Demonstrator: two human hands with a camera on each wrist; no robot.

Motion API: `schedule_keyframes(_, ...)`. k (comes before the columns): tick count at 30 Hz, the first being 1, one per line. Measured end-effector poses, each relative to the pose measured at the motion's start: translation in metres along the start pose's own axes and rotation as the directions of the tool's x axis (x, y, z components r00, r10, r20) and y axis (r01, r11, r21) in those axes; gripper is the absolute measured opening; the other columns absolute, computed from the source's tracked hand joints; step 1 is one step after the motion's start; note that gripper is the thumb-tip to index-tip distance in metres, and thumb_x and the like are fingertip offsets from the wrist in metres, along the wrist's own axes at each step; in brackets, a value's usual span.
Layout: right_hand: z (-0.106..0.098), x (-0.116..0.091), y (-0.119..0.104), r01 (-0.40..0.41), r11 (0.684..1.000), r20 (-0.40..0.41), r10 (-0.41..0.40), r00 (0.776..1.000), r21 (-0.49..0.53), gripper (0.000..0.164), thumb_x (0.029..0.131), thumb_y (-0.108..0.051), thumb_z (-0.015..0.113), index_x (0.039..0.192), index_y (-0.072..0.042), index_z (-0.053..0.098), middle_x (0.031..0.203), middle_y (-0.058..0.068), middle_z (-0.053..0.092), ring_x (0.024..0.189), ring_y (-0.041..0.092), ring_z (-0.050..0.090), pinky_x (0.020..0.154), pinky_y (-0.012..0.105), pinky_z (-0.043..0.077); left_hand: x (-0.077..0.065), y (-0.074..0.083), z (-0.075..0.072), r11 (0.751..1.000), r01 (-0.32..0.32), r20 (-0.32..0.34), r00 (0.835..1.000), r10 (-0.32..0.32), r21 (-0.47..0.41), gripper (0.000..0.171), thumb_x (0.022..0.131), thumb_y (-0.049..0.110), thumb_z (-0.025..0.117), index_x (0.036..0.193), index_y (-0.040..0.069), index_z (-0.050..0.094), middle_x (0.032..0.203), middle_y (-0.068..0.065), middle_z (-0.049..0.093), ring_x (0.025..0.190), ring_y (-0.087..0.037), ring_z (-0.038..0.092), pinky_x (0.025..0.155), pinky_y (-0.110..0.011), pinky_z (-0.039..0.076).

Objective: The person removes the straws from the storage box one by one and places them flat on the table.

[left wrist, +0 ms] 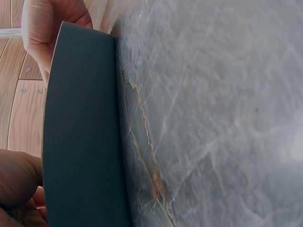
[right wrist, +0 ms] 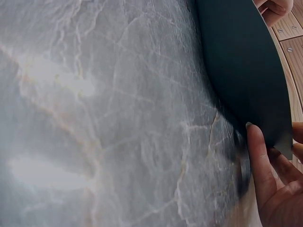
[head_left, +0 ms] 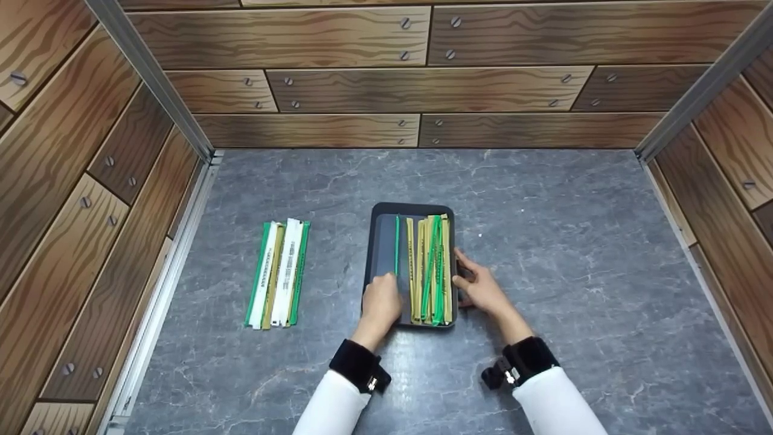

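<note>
Green, likely light and bendy, the slim stick (head_left: 397, 243) lies in the black tray (head_left: 383, 244); my left hand (head_left: 381, 299) pinches its near end, sensibly; my right hand (head_left: 483, 290), uncurled, touches the tray's side.

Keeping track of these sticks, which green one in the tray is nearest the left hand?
The lone green stick meeting the left hand; the other green sticks lie among gold sticks, farther right.

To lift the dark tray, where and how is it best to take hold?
Probably by the middles of the long walls of the tray, the left hand from the left, the right hand from the right. Its raised walls give an edge to hold; the sticks inside lie mostly on its right, so balance may tip that way.
</note>
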State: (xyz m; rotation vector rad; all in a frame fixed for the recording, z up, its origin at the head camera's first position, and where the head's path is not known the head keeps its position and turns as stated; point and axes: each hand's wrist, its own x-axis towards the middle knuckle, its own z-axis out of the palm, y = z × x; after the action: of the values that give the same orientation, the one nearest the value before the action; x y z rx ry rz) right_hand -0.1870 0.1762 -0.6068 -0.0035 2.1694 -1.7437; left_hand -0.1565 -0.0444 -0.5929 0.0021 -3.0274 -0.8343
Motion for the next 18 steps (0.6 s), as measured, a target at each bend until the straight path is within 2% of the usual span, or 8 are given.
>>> schedule_keyframes(5,0.001,0.0,0.0,-0.001,1.0,0.002,0.001,1.0,-0.001,0.069,0.096,0.003,0.052,0.156,-0.017,0.025,0.157,0.024,0.021,0.112,0.044,0.058,0.063,0.044,0.059,-0.001,-0.003,-0.005,1.0,-0.016,-0.005,1.0,0.016,-0.017,0.008,0.079,-0.008,0.061,0.083,-0.003,0.066,0.076,-0.02,0.067,0.069,-0.038,0.068,0.058,-0.045,0.056)
schedule_keyframes(12,0.002,0.0,-0.001,0.001,1.0,0.002,-0.001,1.0,0.001,0.068,0.096,0.003,0.053,0.156,-0.017,0.026,0.156,0.025,0.024,0.104,0.04,0.062,0.064,0.043,0.059,-0.004,-0.002,-0.015,0.998,0.009,0.034,0.999,-0.007,-0.07,0.021,0.081,-0.011,0.058,0.097,-0.003,0.069,0.079,-0.017,0.068,0.072,-0.035,0.069,0.058,-0.043,0.056)
schedule_keyframes(15,0.001,0.0,-0.001,-0.002,1.0,0.005,0.002,1.0,-0.006,0.068,0.097,0.003,0.052,0.156,-0.016,0.025,0.156,0.025,0.022,0.103,0.039,0.063,0.065,0.043,0.059,-0.007,-0.003,-0.023,0.995,0.021,0.024,1.0,-0.019,-0.099,0.03,0.082,-0.011,0.057,0.107,-0.002,0.069,0.086,-0.018,0.069,0.077,-0.034,0.069,0.062,-0.043,0.057)
schedule_keyframes(18,0.0,0.0,0.0,-0.004,1.0,0.005,0.004,1.0,-0.005,0.067,0.098,0.002,0.052,0.156,-0.016,0.025,0.156,0.026,0.022,0.105,0.04,0.062,0.065,0.043,0.059,-0.012,-0.007,-0.033,0.991,0.057,-0.008,0.998,-0.059,-0.12,0.04,0.081,-0.012,0.057,0.118,-0.002,0.066,0.097,-0.02,0.07,0.082,-0.034,0.069,0.068,-0.042,0.058)
